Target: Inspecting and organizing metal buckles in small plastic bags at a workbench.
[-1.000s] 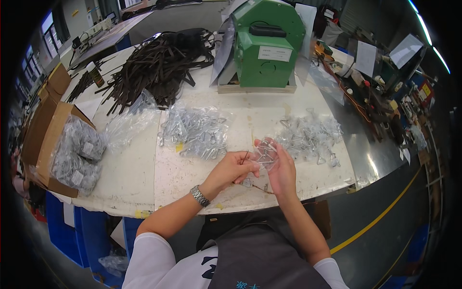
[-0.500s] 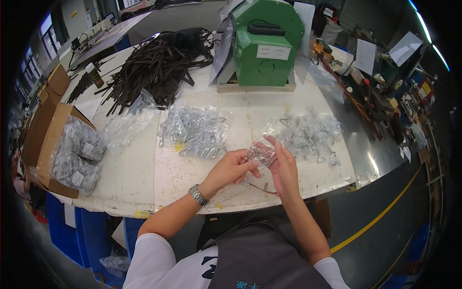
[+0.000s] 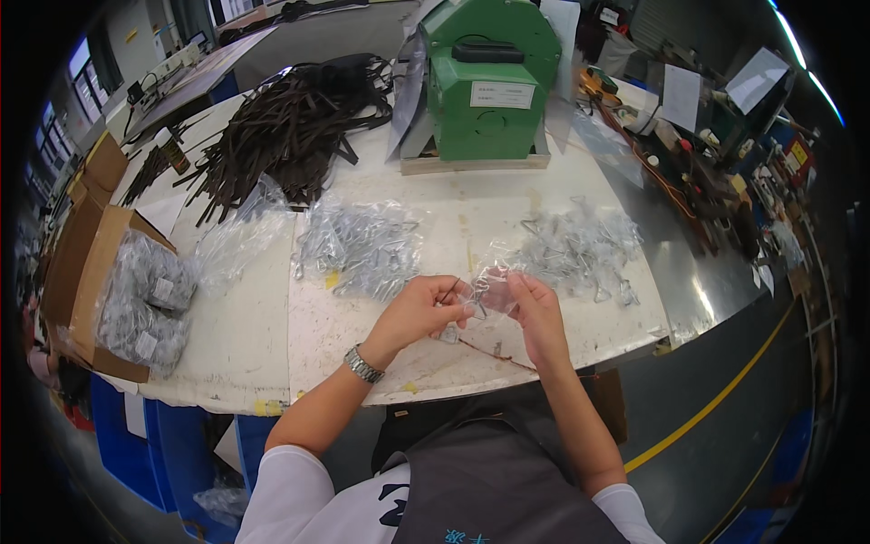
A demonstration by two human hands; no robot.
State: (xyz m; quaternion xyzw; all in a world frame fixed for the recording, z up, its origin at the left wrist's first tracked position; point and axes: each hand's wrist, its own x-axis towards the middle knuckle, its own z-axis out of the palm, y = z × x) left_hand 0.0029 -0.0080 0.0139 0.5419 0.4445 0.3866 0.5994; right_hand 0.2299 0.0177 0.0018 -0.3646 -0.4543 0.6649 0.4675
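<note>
Between my hands, over the near part of the table, is a small clear plastic bag with bent metal wire pieces at it; I cannot tell whether they are inside. My left hand is closed, thumb and fingers pinching at the wire pieces and the bag's left side. My right hand pinches the bag's right side, thumb on top, fingers partly seen through the film. Beyond my left hand lies a heap of metal wire loops on clear plastic. A similar heap of bagged wire pieces lies beyond my right hand.
A green machine stands at the table's back. Dark strips are piled at the far left, near a small bottle. An open cardboard box holds bagged parts. A thin brown cord lies close to the front edge.
My left hand has shifted slightly left. My right hand has turned, its raised fingers coming down and its thumb closing over the bag. The wire pieces have tilted more upright.
</note>
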